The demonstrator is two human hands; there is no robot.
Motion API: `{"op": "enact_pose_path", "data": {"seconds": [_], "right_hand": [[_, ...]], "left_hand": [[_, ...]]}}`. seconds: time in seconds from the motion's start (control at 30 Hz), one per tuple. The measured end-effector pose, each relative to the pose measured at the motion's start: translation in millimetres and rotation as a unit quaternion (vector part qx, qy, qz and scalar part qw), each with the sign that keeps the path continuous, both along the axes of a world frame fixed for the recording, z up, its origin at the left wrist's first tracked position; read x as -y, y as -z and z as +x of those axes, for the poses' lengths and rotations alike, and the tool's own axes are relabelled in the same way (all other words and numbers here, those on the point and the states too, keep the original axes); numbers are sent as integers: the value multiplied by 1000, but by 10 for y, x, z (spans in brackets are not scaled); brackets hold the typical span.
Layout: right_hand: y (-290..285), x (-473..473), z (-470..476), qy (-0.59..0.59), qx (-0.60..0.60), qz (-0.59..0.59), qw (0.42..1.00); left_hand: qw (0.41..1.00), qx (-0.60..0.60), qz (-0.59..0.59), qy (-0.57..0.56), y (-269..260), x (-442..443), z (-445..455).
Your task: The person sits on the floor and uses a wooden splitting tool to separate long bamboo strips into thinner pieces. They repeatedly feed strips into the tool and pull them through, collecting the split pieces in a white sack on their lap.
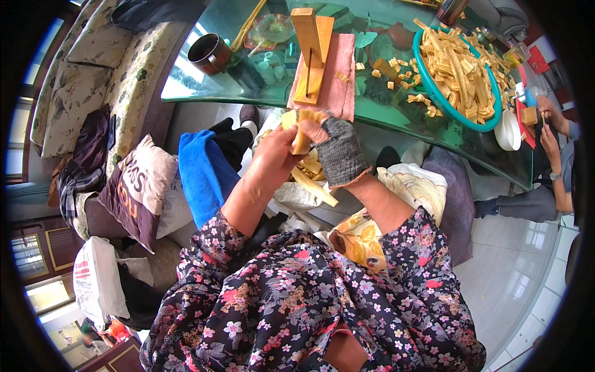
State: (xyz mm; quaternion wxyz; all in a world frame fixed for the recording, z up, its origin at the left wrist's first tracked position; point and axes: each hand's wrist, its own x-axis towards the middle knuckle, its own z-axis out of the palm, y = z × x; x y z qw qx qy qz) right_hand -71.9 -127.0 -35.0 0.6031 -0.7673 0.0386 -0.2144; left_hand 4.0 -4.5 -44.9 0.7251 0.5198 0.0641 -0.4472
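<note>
Close to the table's front edge, my left hand (pixel 272 151) grips a bundle of pale yellow dried strips (pixel 302 139). The bare fingers of my right hand (pixel 341 149) hold the same bundle from the other side; a grey knitted fingerless glove covers its palm and wrist. Which hand holds which piece is partly hidden by the fingers. Below, a white sack (pixel 297 195) holds more strips, and one long strip (pixel 316 188) juts from it. Just beyond my hands, a wooden stand with an upright post (pixel 307 35) and a thin dark rod or blade (pixel 308 74) rests on a pink cloth (pixel 343 93).
A teal basket (pixel 458 122) heaped with strips stands right on the glass table (pixel 386 118), beside cut pieces (pixel 418 98) and a white bowl (pixel 507 132). A dark mug (pixel 209 55) is at left. Another person's hands (pixel 551 135) work at far right. A blue cloth (pixel 202 172) covers my left knee.
</note>
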Motion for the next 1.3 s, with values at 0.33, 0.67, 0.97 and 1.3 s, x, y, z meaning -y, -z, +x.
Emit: {"op": "enact_pose_path", "data": {"seconds": [0.33, 0.67, 0.97, 1.3], "right_hand": [[-139, 167, 55, 17, -98, 199, 975], [-157, 92, -18, -204, -160, 563, 785], [-149, 160, -11, -2, 61, -380, 923], [-246, 191, 23, -159, -79, 121, 977]], "left_hand": [[646, 726, 219, 88, -570, -16, -133], [633, 761, 134, 31, -486, -17, -82], [895, 445, -3, 41, -239, -40, 97], [852, 518, -79, 10, -239, -54, 279]]}}
